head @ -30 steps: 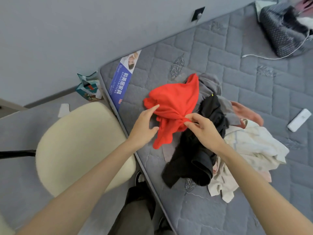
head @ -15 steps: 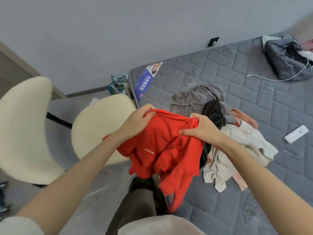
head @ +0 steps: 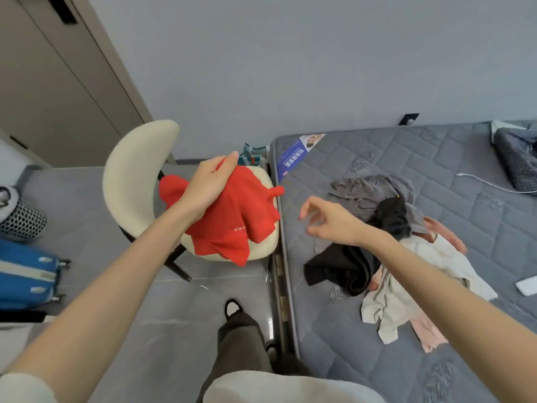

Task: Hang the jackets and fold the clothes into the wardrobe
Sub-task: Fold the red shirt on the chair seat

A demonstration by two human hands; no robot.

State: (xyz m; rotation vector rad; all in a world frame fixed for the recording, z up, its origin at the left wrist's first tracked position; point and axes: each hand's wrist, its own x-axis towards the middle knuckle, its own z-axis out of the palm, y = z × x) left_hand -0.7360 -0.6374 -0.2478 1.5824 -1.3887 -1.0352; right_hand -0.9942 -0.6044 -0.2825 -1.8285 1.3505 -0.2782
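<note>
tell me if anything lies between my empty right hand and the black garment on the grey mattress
Nothing visible does. The right hand hovers just beside the crumpled black garment, which lies uncovered on the clothes pile. The left hand holds the red t-shirt away over the cream chair.

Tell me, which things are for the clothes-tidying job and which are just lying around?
For the job:
red top, gripped by the left hand
grey garment, black garment and cream garment, heaped on the mattress
right hand, holding nothing

Just lying about:
cream chair
blue suitcase
white remote
white cable
</note>
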